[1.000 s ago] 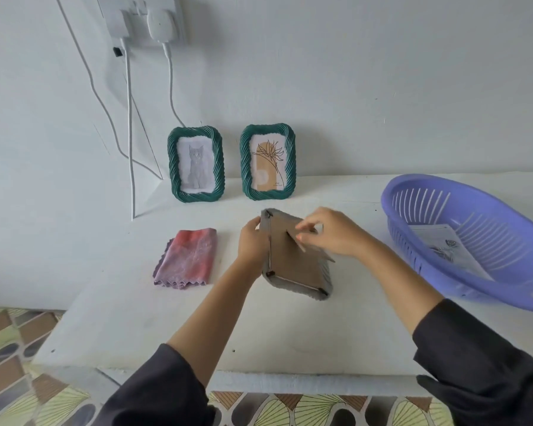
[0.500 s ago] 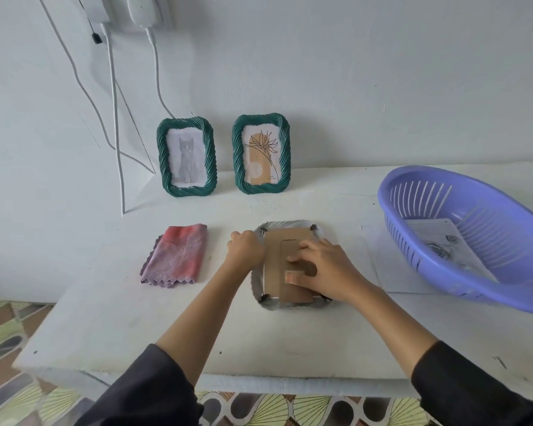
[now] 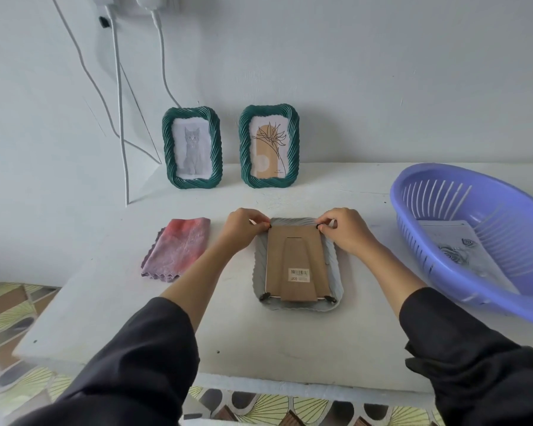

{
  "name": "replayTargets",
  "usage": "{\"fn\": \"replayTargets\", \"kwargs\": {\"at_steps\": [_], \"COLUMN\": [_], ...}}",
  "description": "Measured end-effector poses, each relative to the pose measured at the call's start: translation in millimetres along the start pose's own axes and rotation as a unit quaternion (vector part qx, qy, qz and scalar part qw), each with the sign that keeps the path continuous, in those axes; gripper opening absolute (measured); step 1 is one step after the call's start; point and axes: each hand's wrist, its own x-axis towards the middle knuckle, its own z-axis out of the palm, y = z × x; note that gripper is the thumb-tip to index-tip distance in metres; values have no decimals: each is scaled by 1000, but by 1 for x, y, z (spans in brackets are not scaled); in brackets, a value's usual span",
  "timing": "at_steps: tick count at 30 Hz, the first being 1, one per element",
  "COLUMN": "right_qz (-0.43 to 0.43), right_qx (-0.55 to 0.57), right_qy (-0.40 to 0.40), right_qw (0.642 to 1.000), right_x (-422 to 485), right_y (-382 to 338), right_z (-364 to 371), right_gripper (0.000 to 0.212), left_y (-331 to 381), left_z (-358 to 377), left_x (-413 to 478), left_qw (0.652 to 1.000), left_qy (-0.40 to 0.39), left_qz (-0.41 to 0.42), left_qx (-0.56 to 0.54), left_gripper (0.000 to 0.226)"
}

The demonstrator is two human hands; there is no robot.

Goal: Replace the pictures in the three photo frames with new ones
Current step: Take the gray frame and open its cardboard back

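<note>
From the head camera I am looking down at a white desk [image 3: 105,302] where the third photo frame [image 3: 297,264] is lying face down, its brown cardboard backing [image 3: 296,256] and barcode sticker turned up toward me. My left hand [image 3: 243,230] is pinching at the frame's far left corner, its grip closing on a small black clip [image 3: 268,226] there. My right hand [image 3: 346,230] is doing the same at the far right corner, fingertips together around what seems to be a matching clip, though my fingers are mostly covering it. Two more black clips are sitting at the near corners, untouched. Behind the frame, two green frames are standing upright against the wall: the cat frame [image 3: 192,148] on the left and the flower frame [image 3: 269,146] just beside it. A folded pink cloth [image 3: 177,249] is lying left of my hands. On the right, a purple basket [image 3: 474,238] is holding printed sheets [image 3: 456,253].
</note>
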Motion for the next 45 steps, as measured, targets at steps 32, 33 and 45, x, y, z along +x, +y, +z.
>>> {"fn": "replayTargets", "kwargs": {"at_steps": [32,33,45], "right_qz": [-2,-7,4], "right_qx": [57,53,104], "right_qy": [60,63,-27], "right_qw": [997,997,994], "right_x": [-70,-78,-142], "right_y": [1,0,-7], "right_z": [21,22,12], "right_gripper": [11,10,24], "left_y": [-15,-16,-25], "left_z": [27,27,4], "left_x": [-49,-57,-124], "left_qw": [987,989,993], "left_qy": [111,104,-46], "left_qz": [36,46,107], "left_qx": [-114,-99,-27], "left_gripper": [1,4,38]}}
